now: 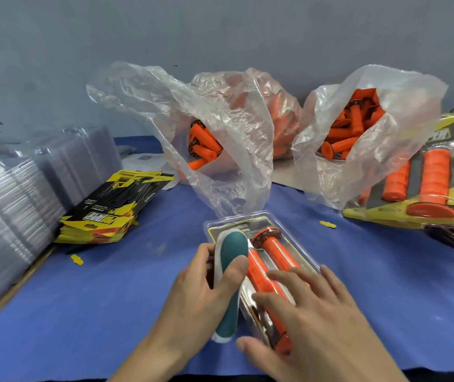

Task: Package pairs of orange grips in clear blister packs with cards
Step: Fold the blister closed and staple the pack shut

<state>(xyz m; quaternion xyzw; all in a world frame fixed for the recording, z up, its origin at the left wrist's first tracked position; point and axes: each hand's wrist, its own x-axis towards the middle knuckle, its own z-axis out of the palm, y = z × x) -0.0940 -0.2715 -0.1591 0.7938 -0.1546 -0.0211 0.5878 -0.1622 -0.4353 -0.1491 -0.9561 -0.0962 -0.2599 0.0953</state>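
The work surface is a table covered with a blue cloth (104, 304), which has some pale marks and small creases. At its left side a brown edge of the table (13, 288) shows beside the cloth. Behind the table stands a plain grey-blue wall (220, 31) with a few dark spots. The blister pack (248, 216) lies flat on the cloth near the person, in the middle, and two orange grips (275, 253) lie side by side inside it on a yellow and black card (215, 231). The left hand (201, 290) grasps a teal tool (232, 252) with a white side, the thumb curled over it, and the tool lies over the left part of the pack. The right hand (314, 310) is released, with straight spread fingers resting flat on the near end of the pack. On the left are a large stack of clear shells (13, 194) and, beside it, a stack of cards (102, 216). At the back stand two clear plastic bags, the left bag (215, 106) and the right bag (338, 166), both with loose orange grips inside. At the right edge lie finished packs (427, 188). Two small yellow scraps (77, 259) lie on the cloth.
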